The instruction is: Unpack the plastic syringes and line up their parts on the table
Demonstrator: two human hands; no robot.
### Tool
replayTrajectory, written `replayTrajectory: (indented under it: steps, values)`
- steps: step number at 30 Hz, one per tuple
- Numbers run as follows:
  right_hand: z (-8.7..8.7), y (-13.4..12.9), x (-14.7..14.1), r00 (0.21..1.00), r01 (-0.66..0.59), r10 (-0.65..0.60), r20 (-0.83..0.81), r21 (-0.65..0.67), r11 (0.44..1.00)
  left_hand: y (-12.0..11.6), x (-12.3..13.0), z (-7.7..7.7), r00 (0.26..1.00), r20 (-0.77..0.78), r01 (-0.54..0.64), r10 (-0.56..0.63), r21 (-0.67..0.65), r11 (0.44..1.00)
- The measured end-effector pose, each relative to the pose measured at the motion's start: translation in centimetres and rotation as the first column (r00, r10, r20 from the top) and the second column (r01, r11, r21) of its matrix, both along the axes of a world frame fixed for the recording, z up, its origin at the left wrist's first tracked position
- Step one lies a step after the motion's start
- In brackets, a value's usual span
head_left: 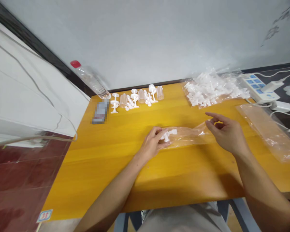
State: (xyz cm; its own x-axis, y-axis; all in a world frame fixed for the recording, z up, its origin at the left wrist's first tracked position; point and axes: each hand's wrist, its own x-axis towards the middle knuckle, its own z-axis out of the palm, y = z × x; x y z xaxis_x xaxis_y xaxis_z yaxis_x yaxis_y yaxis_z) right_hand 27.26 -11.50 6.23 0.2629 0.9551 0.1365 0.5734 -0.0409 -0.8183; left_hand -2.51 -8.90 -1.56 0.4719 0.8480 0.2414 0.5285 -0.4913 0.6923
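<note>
A long clear plastic bag [190,135] lies across the middle of the yellow table, with small white plastic parts [168,135] at its left end. My left hand [154,141] is closed around that end, its fingers on the bag and the parts. At the bag's other end is my right hand [222,129], thumb and middle finger pinching the plastic, index finger stretched out. Along the back edge stand white spindle-shaped pieces [134,96], clear cups [142,96] and small white knobs [130,102] in a row.
A full clear bag of white parts [207,90] sits at the back right, beside a power strip [258,88] with cables. Flat empty bags [270,132] lie at the right. A red-capped bottle [93,82] and a blurred phone-like object [100,111] are at the back left.
</note>
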Motion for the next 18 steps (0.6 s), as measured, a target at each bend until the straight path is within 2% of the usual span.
replayTrajectory:
  steps: [3,6,10,15,18]
  values:
    - [-0.7,-0.5,-0.4,0.999,-0.017,0.017,-0.050,-0.001,1.000,0.2,0.7,0.2,0.998,-0.056,0.040,-0.040,0.002,0.999]
    - [-0.7,-0.9,-0.6,0.996,0.022,-0.018,-0.090,0.038,0.999,0.3,1.0,0.0,0.992,-0.110,0.060,-0.055,0.035,0.998]
    - [-0.6,-1.3,-0.6,0.993,0.044,-0.034,-0.113,0.081,0.996,0.1,0.9,-0.2,0.991,-0.136,0.020,-0.009,0.081,0.997]
    - [-1.6,-1.5,-0.8,0.987,0.036,-0.030,-0.158,0.038,0.999,0.1,1.4,0.3,0.965,-0.255,-0.008,0.058,0.191,0.981]
    - [-2.1,-1.6,-1.1,0.985,0.031,-0.025,-0.170,0.029,0.999,0.3,1.8,0.3,0.966,-0.249,-0.023,0.075,0.206,0.978]
